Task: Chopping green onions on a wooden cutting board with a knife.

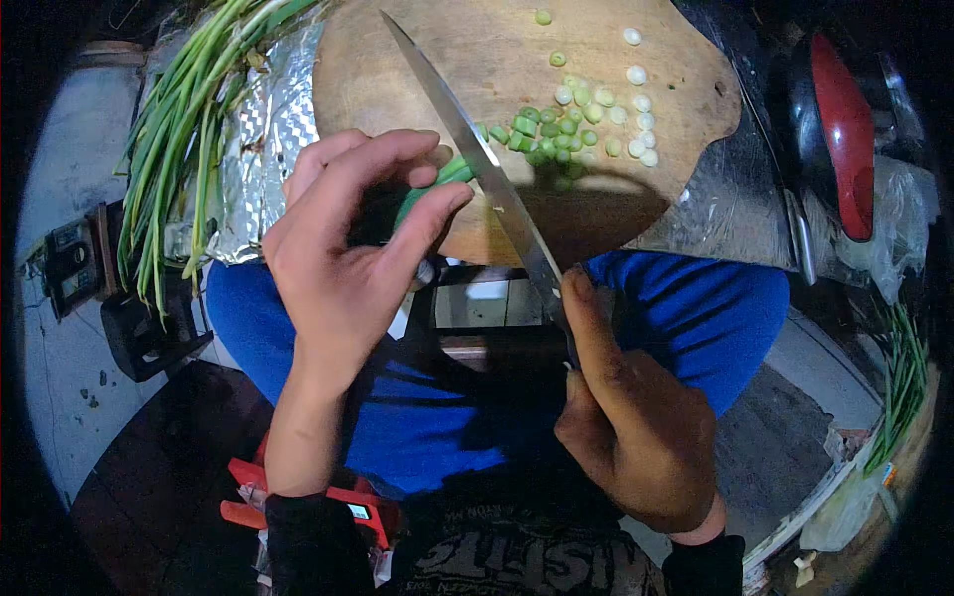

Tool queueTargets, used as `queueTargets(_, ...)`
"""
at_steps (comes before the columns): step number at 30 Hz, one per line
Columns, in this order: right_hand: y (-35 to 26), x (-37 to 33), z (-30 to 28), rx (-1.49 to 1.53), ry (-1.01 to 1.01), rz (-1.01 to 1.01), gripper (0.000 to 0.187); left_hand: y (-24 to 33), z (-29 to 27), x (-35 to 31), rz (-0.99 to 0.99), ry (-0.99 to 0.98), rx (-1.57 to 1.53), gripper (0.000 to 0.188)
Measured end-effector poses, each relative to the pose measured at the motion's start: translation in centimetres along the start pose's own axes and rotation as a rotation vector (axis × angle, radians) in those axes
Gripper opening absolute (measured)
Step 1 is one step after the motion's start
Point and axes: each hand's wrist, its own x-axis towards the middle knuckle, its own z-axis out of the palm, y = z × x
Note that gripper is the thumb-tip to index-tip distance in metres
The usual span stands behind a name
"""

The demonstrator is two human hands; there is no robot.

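My right hand (641,427) is closed round the handle of a long kitchen knife (487,164), index finger stretched along its spine. The blade points up and left across a round wooden cutting board (417,60). On the blade's left, my left hand (343,238) pinches a green onion (452,171) between thumb and fingers, its cut end close to the blade. To the right of the blade lie several chopped green onion pieces (556,134), green near the knife and white farther right. The knife's handle is mostly hidden in my fist.
A bunch of whole green onions (189,129) rests on crinkled foil (273,129) left of the board. A red-and-black object (845,139) and a clear plastic bag (899,219) are at the right. More greens (899,387) lie at the far right. My blue-clad legs (686,318) are below.
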Motion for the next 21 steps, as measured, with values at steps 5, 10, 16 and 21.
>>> queueTargets(5,-0.3,-0.1,-0.1,-0.018,-0.077,0.033,0.080,-0.3,-0.2,-0.2,0.006,-0.018,0.059,0.038)
queueTargets(10,-0.5,-0.4,-0.1,0.036,-0.036,0.016,0.079,-0.3,0.0,0.0,0.038,-0.020,0.041,0.037)
queueTargets(16,-0.4,0.7,0.3,-0.037,-0.083,0.015,0.082,0.1,0.4,0.0,-0.052,0.049,-0.060,0.032)
queueTargets(21,-0.5,1.8,0.9,0.007,0.016,-0.012,0.084,0.0,0.0,-0.3,-0.033,-0.002,-0.035,0.035)
